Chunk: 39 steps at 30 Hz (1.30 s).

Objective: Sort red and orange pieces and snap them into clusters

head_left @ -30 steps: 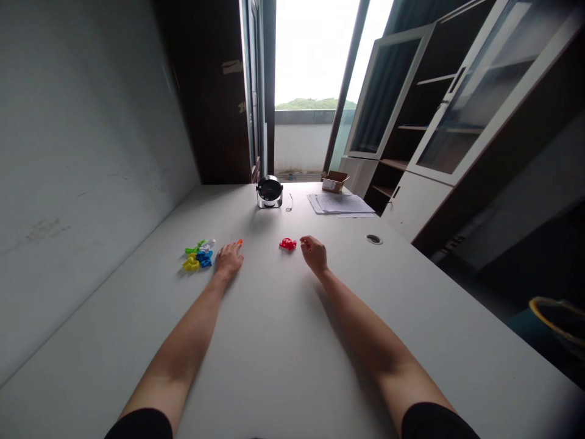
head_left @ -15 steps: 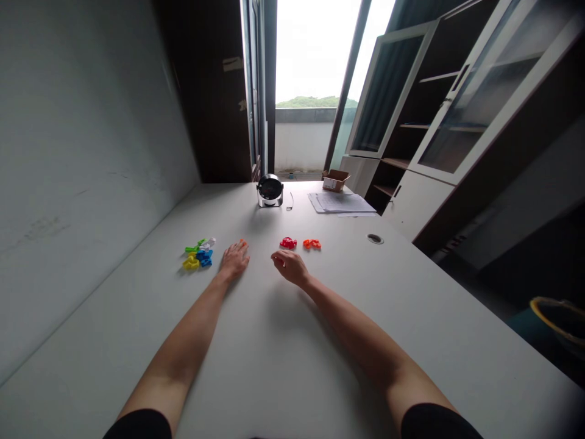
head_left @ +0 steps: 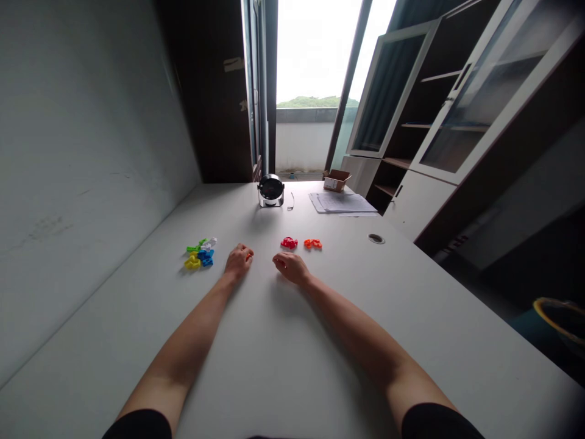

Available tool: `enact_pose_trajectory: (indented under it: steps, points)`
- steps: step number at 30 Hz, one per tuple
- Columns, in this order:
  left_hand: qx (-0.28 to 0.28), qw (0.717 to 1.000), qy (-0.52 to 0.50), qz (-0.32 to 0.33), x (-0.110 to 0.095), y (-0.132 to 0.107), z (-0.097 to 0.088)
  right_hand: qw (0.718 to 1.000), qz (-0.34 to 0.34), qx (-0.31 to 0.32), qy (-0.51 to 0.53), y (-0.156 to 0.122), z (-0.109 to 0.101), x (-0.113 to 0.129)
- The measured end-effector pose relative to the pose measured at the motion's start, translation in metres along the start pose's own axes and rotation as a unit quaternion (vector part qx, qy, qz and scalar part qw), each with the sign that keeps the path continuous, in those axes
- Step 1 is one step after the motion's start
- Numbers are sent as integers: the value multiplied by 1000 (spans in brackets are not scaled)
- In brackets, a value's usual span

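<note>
My left hand (head_left: 239,260) rests on the white table (head_left: 283,341) with its fingers curled round a small orange piece that peeks out at the fingertips. My right hand (head_left: 290,267) lies close beside it, fingers loosely bent, nothing visible in them. Just beyond the right hand sit a red toy piece (head_left: 289,242) and an orange toy piece (head_left: 313,244). Left of my left hand is a small heap of green, white, yellow and blue pieces (head_left: 200,253).
A small black-and-silver fan (head_left: 270,191) stands at the table's far end, with a stack of papers (head_left: 340,203) and a cardboard box (head_left: 336,180) to its right. A cable hole (head_left: 376,238) is in the tabletop. Cabinets with glass doors (head_left: 457,103) line the right side.
My right hand let go of the orange piece next to the red one and drew back toward me. My left hand's fingers curled shut over the small orange piece.
</note>
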State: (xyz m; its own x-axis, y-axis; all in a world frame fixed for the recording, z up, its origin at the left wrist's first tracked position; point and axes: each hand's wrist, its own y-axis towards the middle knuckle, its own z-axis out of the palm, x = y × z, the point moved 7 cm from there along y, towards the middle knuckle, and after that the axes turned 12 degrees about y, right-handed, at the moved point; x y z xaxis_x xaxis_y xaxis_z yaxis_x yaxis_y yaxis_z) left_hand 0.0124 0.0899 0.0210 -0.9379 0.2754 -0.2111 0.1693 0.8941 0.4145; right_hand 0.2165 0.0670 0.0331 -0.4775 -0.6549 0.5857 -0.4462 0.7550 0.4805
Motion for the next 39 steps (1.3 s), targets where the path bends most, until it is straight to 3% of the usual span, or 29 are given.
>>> enact_pose_trajectory:
  steps: [6,13,17,23,33,39]
  points:
    - [15,999,-32,25,-8,-2,1,1000,12,17,-1,0,3,-7]
    - [-14,1000,-15,6,-8,-1,-7,1000,18,20,1,0,2,-6]
    - [19,995,-97,7,-18,-1,-5,999,29,22,1,0,2,-8]
    - [51,963,-263,-38,-37,-2,9,999,30,-10,35,0,-3,-9]
    - [88,944,-317,-24,-46,-3,14,999,19,-11,37,2,-4,-12]
    - [91,941,-326,-20,-53,-3,6,1000,8,-6,5,1,-5,-5]
